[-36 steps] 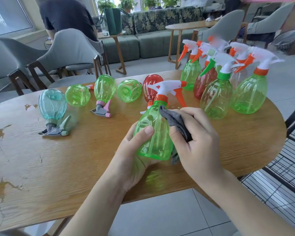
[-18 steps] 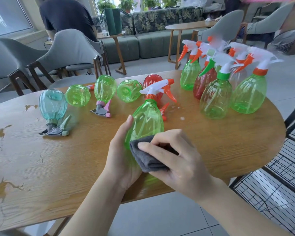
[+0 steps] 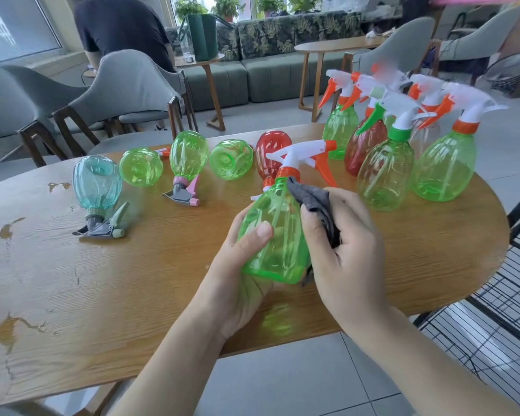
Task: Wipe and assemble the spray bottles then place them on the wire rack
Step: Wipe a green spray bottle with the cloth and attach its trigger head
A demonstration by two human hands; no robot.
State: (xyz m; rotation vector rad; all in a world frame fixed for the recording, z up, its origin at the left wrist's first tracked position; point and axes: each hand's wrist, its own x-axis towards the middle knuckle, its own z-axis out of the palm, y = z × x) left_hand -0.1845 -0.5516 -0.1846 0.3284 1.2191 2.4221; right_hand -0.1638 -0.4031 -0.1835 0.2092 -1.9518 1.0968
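Wood-grain worktop carries the job: near its front edge a green spray bottle with an orange-and-white trigger head is tilted up off the surface. Left hand curls round its base, thumb across the front. Right hand pinches a grey cloth against the bottle's side. Standing bottles crowd the far right edge; a wire rack sits beyond the right edge.

Six bottles standing, five bottles lying, one bottle held, one cloth.
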